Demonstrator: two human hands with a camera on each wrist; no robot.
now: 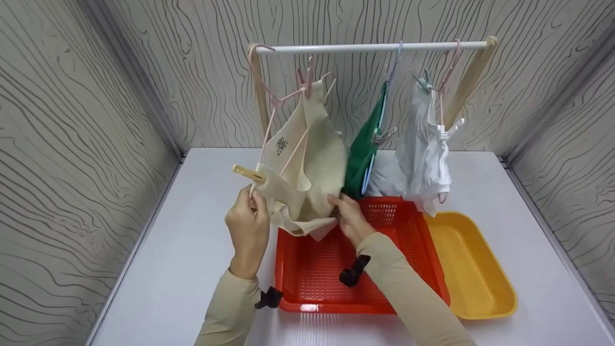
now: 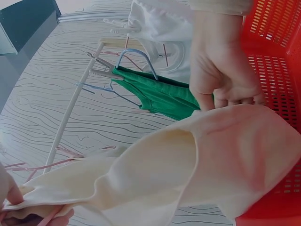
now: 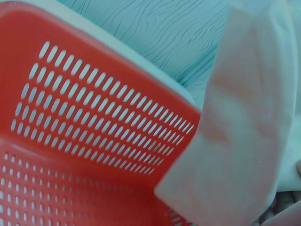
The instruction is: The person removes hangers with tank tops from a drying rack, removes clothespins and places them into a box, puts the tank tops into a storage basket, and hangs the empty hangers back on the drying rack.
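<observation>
A cream garment [image 1: 326,158] with a small dark print hangs from a pink hanger [image 1: 269,124] at the rack's left end. A pink clothespin [image 1: 309,81] grips its top, and a yellow clothespin [image 1: 250,173] clips it near the hanger's lower corner. Just below that yellow pin, my left hand [image 1: 247,223] pinches the hanger's corner and the cloth edge. My right hand [image 1: 351,216] holds the garment's right side between thumb and fingers, over the red basket [image 1: 314,307]. In the left wrist view the cloth [image 2: 146,160] stretches between both hands, its opening gaping.
A white rod [image 1: 355,48] on wooden posts carries the hangers. Right of the cream garment hang a green garment [image 1: 365,144] and a white garment [image 1: 418,129], both clipped with clothespins. A yellow tray [image 1: 473,269] stands against the basket's right side.
</observation>
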